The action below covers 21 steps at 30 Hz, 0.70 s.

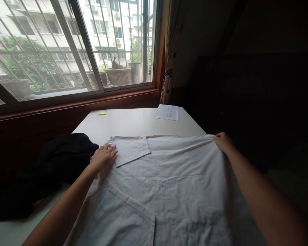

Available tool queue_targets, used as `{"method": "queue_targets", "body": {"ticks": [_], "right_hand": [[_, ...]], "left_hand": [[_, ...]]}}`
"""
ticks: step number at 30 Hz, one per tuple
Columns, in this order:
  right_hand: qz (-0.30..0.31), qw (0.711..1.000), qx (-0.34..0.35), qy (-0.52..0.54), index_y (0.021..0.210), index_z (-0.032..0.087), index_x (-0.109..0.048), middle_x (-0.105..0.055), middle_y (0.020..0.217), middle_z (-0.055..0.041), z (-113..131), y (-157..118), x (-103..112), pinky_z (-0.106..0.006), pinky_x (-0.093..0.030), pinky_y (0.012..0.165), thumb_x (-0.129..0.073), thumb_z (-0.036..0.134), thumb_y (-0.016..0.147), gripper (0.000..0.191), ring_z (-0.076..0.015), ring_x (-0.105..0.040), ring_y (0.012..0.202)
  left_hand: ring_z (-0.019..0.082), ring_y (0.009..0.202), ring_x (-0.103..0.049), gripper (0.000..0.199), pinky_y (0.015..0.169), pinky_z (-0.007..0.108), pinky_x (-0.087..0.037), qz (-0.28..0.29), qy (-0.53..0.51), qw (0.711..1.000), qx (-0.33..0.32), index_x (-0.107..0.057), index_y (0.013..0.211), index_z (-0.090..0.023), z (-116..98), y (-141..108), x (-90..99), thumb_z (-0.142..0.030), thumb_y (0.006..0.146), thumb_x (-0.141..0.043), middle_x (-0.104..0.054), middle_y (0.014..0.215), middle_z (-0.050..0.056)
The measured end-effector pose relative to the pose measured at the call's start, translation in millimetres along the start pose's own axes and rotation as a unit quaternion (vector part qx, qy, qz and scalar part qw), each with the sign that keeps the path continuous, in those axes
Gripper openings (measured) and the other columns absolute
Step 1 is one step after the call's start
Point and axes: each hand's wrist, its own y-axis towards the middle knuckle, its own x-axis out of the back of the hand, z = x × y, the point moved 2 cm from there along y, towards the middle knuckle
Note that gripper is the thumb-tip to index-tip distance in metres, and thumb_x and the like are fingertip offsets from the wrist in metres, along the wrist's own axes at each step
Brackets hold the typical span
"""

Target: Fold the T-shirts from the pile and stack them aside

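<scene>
A white cloth garment (pixel 184 171) lies spread over the table, with light wrinkles and its right side hanging past the table's edge. A folded flap (pixel 130 148) rests on its upper left part, and a pocket-like panel (pixel 128 218) shows lower down. My left hand (pixel 105 155) lies with fingers spread on the garment's upper left edge, beside the flap. At the upper right corner my right hand (pixel 222 140) pinches the fabric between thumb and fingers.
The white table (pixel 133 119) bears papers (pixel 168 112) at its far right and a yellow sticky note (pixel 102 112) at its far left. Black cloth (pixel 64 157) is heaped at the left. A barred window (pixel 74 48) and a tied curtain (pixel 168 68) stand behind.
</scene>
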Motion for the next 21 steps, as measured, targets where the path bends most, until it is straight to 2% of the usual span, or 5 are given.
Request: {"method": "queue_targets", "body": {"ticks": [3,6,12,17,21], "right_hand": [[0.012,0.999,-0.016,0.037,0.127,0.017,-0.060,-0.068,0.114,-0.0209,-1,3,-7,-0.036,-0.047,0.082,-0.062,0.021,0.082,0.045,-0.0268,-0.066,0.095],[0.024,0.996,-0.007,0.080,0.137,0.018,-0.056,-0.067,0.123,-0.0204,0,4,-11,-0.037,-0.051,0.084,-0.061,0.031,0.086,0.053,-0.0268,-0.067,0.099],[0.076,0.985,0.074,0.133,0.111,0.018,-0.075,-0.076,0.111,-0.0110,14,4,-13,-0.030,-0.054,0.090,-0.061,0.018,0.082,0.032,-0.0225,-0.071,0.100],[0.036,0.986,0.116,0.114,0.112,0.018,-0.077,-0.075,0.116,-0.0116,29,9,-8,-0.035,-0.051,0.099,-0.058,0.015,0.082,0.036,-0.0249,-0.069,0.108],[-0.014,0.986,0.140,0.089,0.119,0.018,-0.076,-0.073,0.121,-0.0116,41,14,-9,-0.039,-0.048,0.104,-0.055,0.017,0.085,0.040,-0.0273,-0.065,0.116]], "left_hand": [[0.031,0.123,-0.054,0.045,0.098,0.043,-0.048,-0.036,-0.008,0.999,0.039,-0.057,0.140,-0.023,6,24,14.7,-0.041,0.104,-0.036,-0.060,0.136,0.012],[0.033,0.128,-0.048,0.044,0.098,0.043,-0.048,-0.051,-0.031,0.997,0.055,-0.055,0.142,-0.025,13,52,17.8,-0.036,0.102,-0.042,-0.055,0.141,0.011],[0.028,0.116,-0.057,0.047,0.101,0.039,-0.046,-0.017,-0.069,0.995,0.075,-0.057,0.140,-0.023,26,103,-2.5,-0.039,0.096,-0.055,-0.063,0.127,0.011],[0.025,0.105,-0.062,0.029,0.103,0.036,-0.043,0.001,-0.090,0.992,0.085,-0.074,0.114,-0.021,38,125,-12.4,-0.038,0.095,-0.058,-0.067,0.112,0.009],[0.027,0.106,-0.059,0.028,0.098,0.037,-0.045,-0.014,-0.088,0.989,0.114,-0.075,0.105,-0.021,48,131,-14.8,-0.039,0.095,-0.056,-0.065,0.115,0.010]]}}
